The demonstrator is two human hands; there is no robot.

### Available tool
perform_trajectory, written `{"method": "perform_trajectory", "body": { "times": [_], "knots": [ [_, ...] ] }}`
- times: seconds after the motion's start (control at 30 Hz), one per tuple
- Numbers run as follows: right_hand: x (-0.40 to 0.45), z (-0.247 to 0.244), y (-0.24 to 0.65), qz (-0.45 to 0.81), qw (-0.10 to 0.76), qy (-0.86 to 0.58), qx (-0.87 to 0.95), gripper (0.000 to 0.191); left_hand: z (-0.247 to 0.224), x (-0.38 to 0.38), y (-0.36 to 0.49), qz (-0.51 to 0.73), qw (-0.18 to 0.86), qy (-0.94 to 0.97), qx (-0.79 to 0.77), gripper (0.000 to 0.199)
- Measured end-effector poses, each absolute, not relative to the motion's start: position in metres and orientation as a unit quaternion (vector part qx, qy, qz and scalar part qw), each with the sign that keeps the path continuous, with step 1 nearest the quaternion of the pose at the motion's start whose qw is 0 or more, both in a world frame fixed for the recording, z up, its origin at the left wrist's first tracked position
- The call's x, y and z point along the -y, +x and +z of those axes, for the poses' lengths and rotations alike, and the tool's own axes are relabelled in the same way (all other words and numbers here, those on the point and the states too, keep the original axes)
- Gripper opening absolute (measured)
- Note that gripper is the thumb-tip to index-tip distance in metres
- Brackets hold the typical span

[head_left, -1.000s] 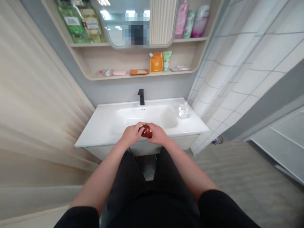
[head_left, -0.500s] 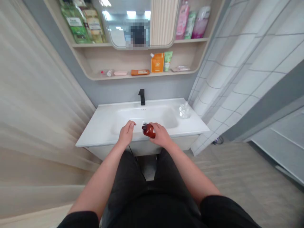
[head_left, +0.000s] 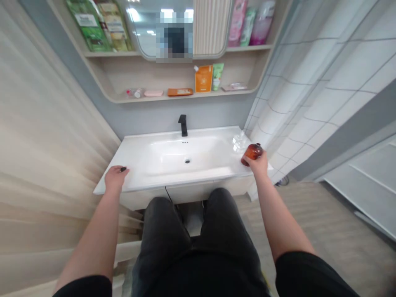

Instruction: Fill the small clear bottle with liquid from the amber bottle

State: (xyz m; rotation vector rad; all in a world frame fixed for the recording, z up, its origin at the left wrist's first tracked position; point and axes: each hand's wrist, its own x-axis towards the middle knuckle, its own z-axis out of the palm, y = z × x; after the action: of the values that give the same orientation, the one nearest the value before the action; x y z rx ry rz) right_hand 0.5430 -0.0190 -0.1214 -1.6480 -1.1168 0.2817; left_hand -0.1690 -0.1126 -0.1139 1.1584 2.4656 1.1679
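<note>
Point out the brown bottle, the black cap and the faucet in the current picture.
Brown bottle [head_left: 253, 152]: head view, middle of its body.
Black cap [head_left: 123, 169]: head view, its visible part.
Faucet [head_left: 184, 127]: head view, its upright column.

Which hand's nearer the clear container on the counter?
Right. The right hand, holding the brown bottle, is just right of the clear container. The left hand, pinching a small black piece, is across the sink, by the left end of the counter.

Left hand [head_left: 114, 179] with black piece [head_left: 123, 169] and right hand [head_left: 260, 165] with brown bottle [head_left: 253, 152] have swung apart.
</note>
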Motion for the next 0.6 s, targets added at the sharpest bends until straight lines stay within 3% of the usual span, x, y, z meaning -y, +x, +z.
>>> {"method": "perform_trajectory", "body": {
  "times": [0.37, 0.6],
  "knots": [
    [-0.001, -0.144, 0.570, 0.060, 0.527, -0.694, 0.487, 0.092, -0.134, 0.101, -0.168, 0.297, 0.001, 0.444, -0.845, 0.036],
    [-0.008, -0.132, 0.584, 0.044, 0.494, -0.693, 0.523, 0.115, -0.142, 0.100, -0.166, 0.241, -0.040, 0.453, -0.857, 0.048]
  ]
}}
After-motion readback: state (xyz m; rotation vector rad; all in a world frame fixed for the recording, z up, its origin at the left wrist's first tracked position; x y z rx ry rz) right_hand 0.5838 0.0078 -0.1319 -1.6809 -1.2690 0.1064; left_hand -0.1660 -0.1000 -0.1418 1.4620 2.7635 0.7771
